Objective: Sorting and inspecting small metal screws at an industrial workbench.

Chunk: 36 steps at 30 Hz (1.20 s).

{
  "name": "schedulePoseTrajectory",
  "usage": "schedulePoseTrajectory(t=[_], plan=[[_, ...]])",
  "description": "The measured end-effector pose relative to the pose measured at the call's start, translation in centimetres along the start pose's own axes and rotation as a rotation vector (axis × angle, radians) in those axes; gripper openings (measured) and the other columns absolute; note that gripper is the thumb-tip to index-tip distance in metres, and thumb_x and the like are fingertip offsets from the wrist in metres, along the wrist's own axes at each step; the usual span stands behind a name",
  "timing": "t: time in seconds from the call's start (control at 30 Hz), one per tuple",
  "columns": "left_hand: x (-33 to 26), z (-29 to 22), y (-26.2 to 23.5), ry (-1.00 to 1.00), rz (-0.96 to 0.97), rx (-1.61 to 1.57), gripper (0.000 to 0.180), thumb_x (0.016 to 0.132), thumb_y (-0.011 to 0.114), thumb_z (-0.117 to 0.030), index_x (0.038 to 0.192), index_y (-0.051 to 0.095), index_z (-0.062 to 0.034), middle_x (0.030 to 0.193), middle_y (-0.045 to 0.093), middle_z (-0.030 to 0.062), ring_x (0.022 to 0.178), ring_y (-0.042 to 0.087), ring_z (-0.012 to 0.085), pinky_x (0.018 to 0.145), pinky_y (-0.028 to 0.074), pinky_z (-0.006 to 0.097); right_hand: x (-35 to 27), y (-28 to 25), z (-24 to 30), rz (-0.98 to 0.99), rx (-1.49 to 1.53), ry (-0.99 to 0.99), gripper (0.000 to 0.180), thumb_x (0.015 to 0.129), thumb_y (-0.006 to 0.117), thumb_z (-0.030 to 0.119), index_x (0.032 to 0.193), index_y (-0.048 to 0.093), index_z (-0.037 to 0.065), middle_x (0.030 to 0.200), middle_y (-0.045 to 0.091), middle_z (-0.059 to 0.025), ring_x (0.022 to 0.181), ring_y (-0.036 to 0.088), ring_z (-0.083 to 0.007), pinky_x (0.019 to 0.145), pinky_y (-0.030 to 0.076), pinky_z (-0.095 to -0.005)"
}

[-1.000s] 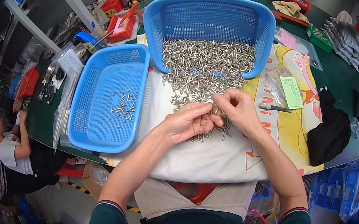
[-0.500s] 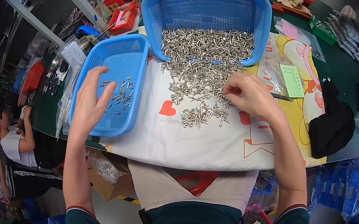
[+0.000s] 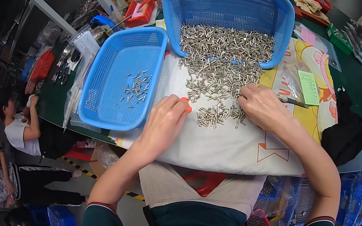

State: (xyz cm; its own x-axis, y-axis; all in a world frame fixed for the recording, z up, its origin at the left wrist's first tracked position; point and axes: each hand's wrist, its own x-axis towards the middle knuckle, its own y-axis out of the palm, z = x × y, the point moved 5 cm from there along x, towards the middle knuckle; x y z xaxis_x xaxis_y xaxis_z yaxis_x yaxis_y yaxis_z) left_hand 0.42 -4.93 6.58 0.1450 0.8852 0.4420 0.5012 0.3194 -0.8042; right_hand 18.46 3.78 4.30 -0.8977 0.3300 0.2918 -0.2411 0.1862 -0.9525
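Note:
Small silvery metal pins, like rivets, spill from a tipped blue basket [image 3: 228,8] onto the white printed cloth [image 3: 213,150]. A smaller heap of pins [image 3: 212,116] lies at the near end of the spill. My right hand [image 3: 263,109] is at the right edge of the pins, its fingers curled and pinched together. Over the cloth, left of the small heap, my left hand [image 3: 160,124] has its fingers closed. What either hand grips, if anything, is hidden. Beside my left hand, a shallow blue basket [image 3: 94,95] holds scattered pins [image 3: 138,88].
A green tag [image 3: 308,87] on a clear bag and a dark pointed tool [image 3: 296,102] lie right of the spill. Black cloth [image 3: 344,132] sits farther right. Red bins [image 3: 140,13] stand at the back left. Two other people [image 3: 24,129] are at far left.
My left hand has come out from over the shallow basket, moved right to the cloth and closed. My right hand stays at the pins' right edge. The whole view has shifted slightly.

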Motion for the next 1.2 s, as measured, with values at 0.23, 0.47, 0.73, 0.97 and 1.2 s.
schedulePoseTrajectory(t=[0.23,0.47,0.73,0.97,1.2], plan=[[1.4,1.8,2.5,-0.045,-0.007,0.082,0.008,0.074,0.064,-0.003,0.073,0.060,0.0036,0.068,0.056,0.0148,0.062,0.057,0.0322,0.057,0.044,0.040,0.1,0.4,0.0,0.027,-0.015,-0.038,0.005,0.067,0.055,0.008,0.067,0.053,0.003,0.072,0.053,-0.0081,0.075,0.055,-0.0228,0.062,0.048,-0.0329],[2.1,2.2,4.1,-0.062,-0.028,0.209,0.009,0.073,0.062,-0.004,0.070,0.058,0.0033,0.068,0.054,0.0169,0.062,0.055,0.0329,0.057,0.044,0.042,0.0,-0.1,0.6,0.056,-0.058,-0.041,0.005,0.067,0.055,0.007,0.066,0.056,0.002,0.072,0.055,-0.0084,0.076,0.056,-0.0223,0.063,0.049,-0.0324],[2.1,2.5,3.7,0.106,0.003,0.198,0.006,0.068,0.061,0.001,0.074,0.058,0.0017,0.071,0.054,0.0147,0.065,0.056,0.0317,0.058,0.046,0.041,-0.6,0.4,0.4,0.054,-0.085,-0.093,0.006,0.065,0.055,0.007,0.064,0.052,0.002,0.070,0.052,-0.0079,0.074,0.054,-0.0218,0.061,0.049,-0.0320],[1.8,3.2,3.0,0.071,0.028,0.138,0.006,0.073,0.058,0.000,0.070,0.054,0.0021,0.073,0.051,0.0145,0.071,0.056,0.0304,0.061,0.046,0.041,-0.7,0.2,0.5,0.093,-0.114,-0.096,0.005,0.066,0.057,0.006,0.066,0.060,0.003,0.072,0.056,-0.0074,0.077,0.057,-0.0204,0.063,0.049,-0.0301],[1.6,3.6,3.2,0.058,0.015,0.104,0.003,0.072,0.058,0.001,0.071,0.056,0.0020,0.073,0.053,0.0152,0.070,0.056,0.0315,0.061,0.046,0.041,-0.7,0.2,0.2,0.029,-0.056,-0.115,0.007,0.065,0.055,0.007,0.064,0.051,0.002,0.070,0.051,-0.0076,0.074,0.054,-0.0215,0.060,0.048,-0.0319]])
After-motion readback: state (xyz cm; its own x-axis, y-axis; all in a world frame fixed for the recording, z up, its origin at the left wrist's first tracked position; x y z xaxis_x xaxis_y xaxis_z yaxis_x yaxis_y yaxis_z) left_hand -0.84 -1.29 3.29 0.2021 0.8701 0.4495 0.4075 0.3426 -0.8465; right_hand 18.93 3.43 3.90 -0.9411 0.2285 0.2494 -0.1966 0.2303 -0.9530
